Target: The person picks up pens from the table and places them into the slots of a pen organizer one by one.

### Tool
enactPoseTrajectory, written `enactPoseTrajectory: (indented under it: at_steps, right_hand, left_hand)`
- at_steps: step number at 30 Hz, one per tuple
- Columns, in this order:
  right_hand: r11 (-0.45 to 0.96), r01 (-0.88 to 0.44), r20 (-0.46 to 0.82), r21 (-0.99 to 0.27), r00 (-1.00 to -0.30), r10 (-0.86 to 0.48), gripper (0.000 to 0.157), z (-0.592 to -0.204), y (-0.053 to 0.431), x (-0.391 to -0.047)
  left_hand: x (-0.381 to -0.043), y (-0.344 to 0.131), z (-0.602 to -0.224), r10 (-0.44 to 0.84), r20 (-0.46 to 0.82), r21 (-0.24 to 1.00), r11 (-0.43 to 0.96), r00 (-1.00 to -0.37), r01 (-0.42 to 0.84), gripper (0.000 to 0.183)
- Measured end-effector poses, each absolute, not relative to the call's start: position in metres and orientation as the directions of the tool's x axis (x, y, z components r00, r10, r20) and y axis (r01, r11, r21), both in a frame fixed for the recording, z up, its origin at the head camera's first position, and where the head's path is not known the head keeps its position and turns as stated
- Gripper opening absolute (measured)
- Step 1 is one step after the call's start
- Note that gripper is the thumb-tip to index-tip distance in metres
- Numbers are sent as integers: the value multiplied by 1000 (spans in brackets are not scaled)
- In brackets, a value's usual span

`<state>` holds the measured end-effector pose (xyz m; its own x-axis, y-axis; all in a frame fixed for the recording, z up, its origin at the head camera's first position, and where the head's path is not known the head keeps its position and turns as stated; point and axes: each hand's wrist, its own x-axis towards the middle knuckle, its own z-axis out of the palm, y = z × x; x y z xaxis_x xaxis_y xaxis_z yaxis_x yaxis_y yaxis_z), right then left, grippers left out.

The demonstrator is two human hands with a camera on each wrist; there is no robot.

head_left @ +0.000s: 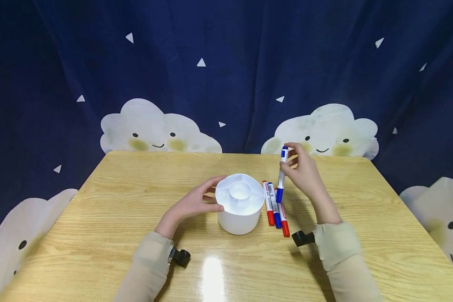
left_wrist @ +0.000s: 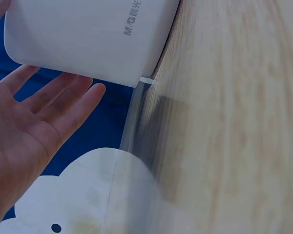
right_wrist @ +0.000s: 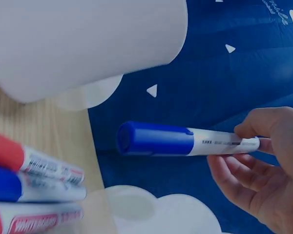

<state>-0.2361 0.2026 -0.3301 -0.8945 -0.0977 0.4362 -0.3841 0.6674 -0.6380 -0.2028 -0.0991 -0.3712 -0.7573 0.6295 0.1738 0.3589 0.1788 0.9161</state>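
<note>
A white round pen holder (head_left: 238,222) with divided compartments and a central cup stands on the table; printed lettering shows on its side in the left wrist view. My left hand (head_left: 193,203) holds it from the left, thumb at the front of the rim and fingers toward the back. My right hand (head_left: 303,172) pinches a blue whiteboard marker (right_wrist: 156,140) near its end, with the blue cap pointing down. In the head view this marker is upright, slightly tilted, and overlaps the markers on the table.
Right of the pen holder, two red-capped markers (head_left: 268,205) (head_left: 284,220) and a blue-capped marker (head_left: 274,207) lie side by side on the wooden table (head_left: 136,251). A dark blue curtain (head_left: 226,84) with white clouds hangs behind the table's far edge.
</note>
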Motion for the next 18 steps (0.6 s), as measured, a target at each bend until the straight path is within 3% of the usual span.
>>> enactPoseTrajectory:
  at_steps: [9, 18]
  right_hand:
    - [584, -502, 584, -638, -809, -58, 47, -308, 177, -239]
    - [520, -563, 646, -643, -763, -26, 46, -291, 155, -241]
  left_hand:
    - [-202, -101, -372, 631, 162, 932, 155, -759, 327, 75]
    - [-203, -99, -371, 631, 161, 927, 168, -759, 336, 75]
